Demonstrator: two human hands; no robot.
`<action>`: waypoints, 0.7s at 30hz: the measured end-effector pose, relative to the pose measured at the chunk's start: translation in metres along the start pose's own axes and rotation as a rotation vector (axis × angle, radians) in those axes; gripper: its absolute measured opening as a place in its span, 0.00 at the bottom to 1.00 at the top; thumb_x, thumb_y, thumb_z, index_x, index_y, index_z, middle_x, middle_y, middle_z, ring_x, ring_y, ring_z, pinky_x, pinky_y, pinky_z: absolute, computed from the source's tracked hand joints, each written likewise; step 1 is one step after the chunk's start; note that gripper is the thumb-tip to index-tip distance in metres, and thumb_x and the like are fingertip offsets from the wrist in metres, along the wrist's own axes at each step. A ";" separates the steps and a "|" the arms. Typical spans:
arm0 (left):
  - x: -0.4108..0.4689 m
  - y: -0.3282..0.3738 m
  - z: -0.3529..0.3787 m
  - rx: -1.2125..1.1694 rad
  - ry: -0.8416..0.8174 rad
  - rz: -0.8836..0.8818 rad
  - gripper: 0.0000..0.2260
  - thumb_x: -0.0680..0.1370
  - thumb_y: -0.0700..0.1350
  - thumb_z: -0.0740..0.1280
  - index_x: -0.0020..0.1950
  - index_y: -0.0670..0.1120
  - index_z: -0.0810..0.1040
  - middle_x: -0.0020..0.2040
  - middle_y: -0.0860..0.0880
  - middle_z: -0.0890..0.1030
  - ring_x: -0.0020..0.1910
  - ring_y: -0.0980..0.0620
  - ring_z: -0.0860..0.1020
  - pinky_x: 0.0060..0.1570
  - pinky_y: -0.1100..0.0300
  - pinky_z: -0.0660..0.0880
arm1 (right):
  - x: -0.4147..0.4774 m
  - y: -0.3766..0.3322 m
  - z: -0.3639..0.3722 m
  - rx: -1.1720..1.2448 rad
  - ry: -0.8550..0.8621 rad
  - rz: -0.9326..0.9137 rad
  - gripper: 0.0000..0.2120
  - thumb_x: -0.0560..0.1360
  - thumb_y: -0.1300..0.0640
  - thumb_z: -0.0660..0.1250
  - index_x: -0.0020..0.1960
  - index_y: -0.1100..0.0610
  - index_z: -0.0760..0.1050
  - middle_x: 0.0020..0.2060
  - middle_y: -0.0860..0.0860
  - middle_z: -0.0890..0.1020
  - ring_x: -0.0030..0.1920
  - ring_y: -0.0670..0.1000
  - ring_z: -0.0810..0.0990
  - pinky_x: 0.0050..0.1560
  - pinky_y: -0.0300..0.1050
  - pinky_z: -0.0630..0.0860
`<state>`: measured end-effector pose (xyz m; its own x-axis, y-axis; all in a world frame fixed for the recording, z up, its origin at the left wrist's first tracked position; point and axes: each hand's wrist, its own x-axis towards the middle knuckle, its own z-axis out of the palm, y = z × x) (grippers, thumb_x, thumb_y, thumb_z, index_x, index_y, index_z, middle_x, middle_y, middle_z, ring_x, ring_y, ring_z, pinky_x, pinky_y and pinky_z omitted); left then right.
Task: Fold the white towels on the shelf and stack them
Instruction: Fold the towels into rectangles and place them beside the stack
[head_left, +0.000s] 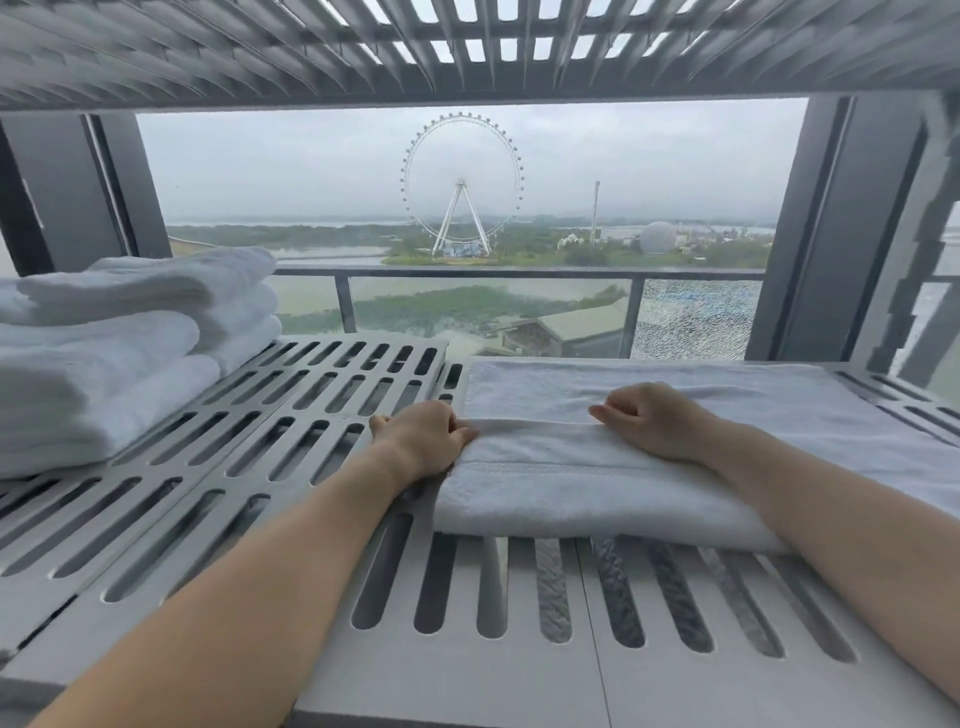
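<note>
1. The slotted grey shelf (291, 467) carries everything. Finished work sits on its left side and the piece in hand on its right, with bare slots between them.
2. The white towel (571, 483) I am working on lies flat on the right half. Its near part is doubled over onto the far part, so I judge it about one fold in, with more folds to make before it can be stacked.
3. The stack of folded towels (104, 364) is piled several deep at the left, well apart from this one. That share looks done.
4. My left hand (421, 439) is at the left end of the folded edge, its fingers curled and pinching the cloth there.
5. My right hand (654, 421) rests further along the same edge. The fingers are tucked under and the thumb points left. I cannot tell whether they grip any cloth.
</note>
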<state>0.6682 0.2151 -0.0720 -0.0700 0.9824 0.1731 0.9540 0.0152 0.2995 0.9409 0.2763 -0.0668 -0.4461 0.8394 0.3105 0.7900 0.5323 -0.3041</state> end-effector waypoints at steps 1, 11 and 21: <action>-0.002 0.002 -0.002 0.012 0.001 -0.006 0.14 0.77 0.58 0.60 0.38 0.51 0.71 0.37 0.54 0.76 0.43 0.51 0.74 0.52 0.47 0.60 | -0.006 0.010 -0.005 -0.011 0.014 0.033 0.22 0.77 0.45 0.60 0.28 0.54 0.63 0.24 0.49 0.70 0.27 0.48 0.68 0.29 0.43 0.62; 0.003 0.121 0.010 0.064 -0.147 0.359 0.15 0.80 0.40 0.56 0.65 0.47 0.71 0.65 0.45 0.73 0.63 0.46 0.70 0.61 0.54 0.67 | -0.022 0.013 -0.010 -0.121 -0.016 -0.024 0.18 0.78 0.45 0.56 0.33 0.52 0.68 0.29 0.48 0.72 0.35 0.53 0.72 0.36 0.45 0.64; 0.015 0.136 0.053 0.091 -0.113 0.189 0.17 0.82 0.52 0.48 0.58 0.45 0.71 0.65 0.45 0.72 0.64 0.45 0.68 0.64 0.47 0.63 | -0.070 0.101 -0.066 -0.133 -0.096 0.076 0.23 0.80 0.48 0.51 0.28 0.55 0.61 0.25 0.51 0.68 0.28 0.48 0.66 0.31 0.45 0.59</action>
<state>0.8121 0.2422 -0.0785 0.1400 0.9840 0.1106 0.9699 -0.1588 0.1848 1.0795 0.2635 -0.0602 -0.4164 0.8866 0.2015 0.8687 0.4534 -0.1996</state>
